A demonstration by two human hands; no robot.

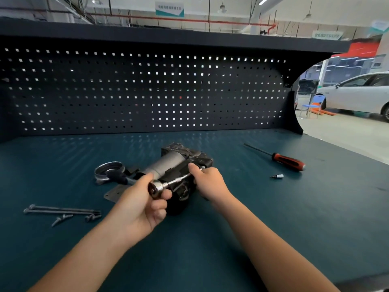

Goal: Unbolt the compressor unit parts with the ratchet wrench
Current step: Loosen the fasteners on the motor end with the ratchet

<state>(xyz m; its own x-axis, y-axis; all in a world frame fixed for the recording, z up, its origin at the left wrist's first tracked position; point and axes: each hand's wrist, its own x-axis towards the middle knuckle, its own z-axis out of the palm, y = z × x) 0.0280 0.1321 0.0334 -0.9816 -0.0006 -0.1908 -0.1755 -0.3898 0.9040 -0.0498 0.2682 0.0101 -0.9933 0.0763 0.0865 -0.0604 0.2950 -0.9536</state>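
Note:
The compressor unit [176, 163], a grey cylinder with black end housings, lies on the green bench mat [273, 218]. My left hand [139, 205] grips the round chrome head of the ratchet wrench [166, 185]. Its shaft runs up and right across the black housing. My right hand [207, 182] pinches the far end of that shaft, where it meets the unit's right side. The tip of the tool is hidden by my fingers.
Two long bolts [63, 209] and short screws [62, 219] lie at the left. A metal ring cap [108, 171] sits left of the unit. A red-handled screwdriver [284, 160] and a small socket bit [277, 176] lie at the right. The pegboard [143, 91] closes the back.

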